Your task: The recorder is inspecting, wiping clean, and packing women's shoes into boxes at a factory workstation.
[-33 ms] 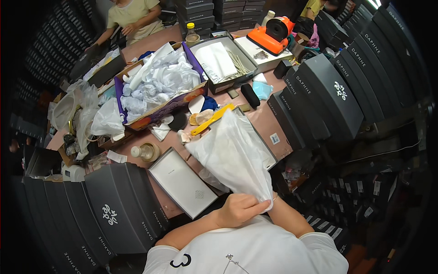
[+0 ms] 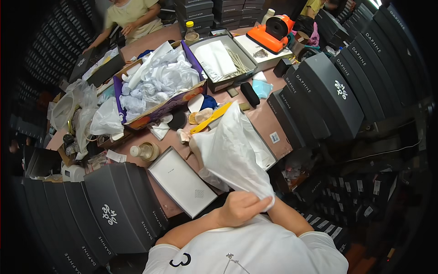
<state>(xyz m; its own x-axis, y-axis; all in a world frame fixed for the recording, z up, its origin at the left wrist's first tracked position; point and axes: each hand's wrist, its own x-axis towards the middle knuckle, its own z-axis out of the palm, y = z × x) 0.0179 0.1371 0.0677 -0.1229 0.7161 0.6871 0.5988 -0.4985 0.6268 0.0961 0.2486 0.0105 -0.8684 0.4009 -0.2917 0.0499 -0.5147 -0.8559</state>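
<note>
A crowded reddish-brown table (image 2: 269,121) is sitting between walls of stacked dark grey shoe boxes (image 2: 114,205). Nearest the body, the left hand (image 2: 239,208) is closing its fingers around the gathered mouth of a white plastic bag (image 2: 232,150), which is lying slantwise over an open box (image 2: 269,155) at the table's near edge. The right hand is staying hidden behind the left hand and the bag, so its grip cannot be told. Compared with the earlier view nothing is shifting: bag and hands are keeping their places, so the handling looks paused at the bag's mouth. Just left, a white box lid (image 2: 182,182) is lying flat. Farther out, a yellow shoehorn (image 2: 212,118) is resting, then a carton of crumpled tissue paper (image 2: 159,77), and another person (image 2: 132,16) is working at the far end.
</note>
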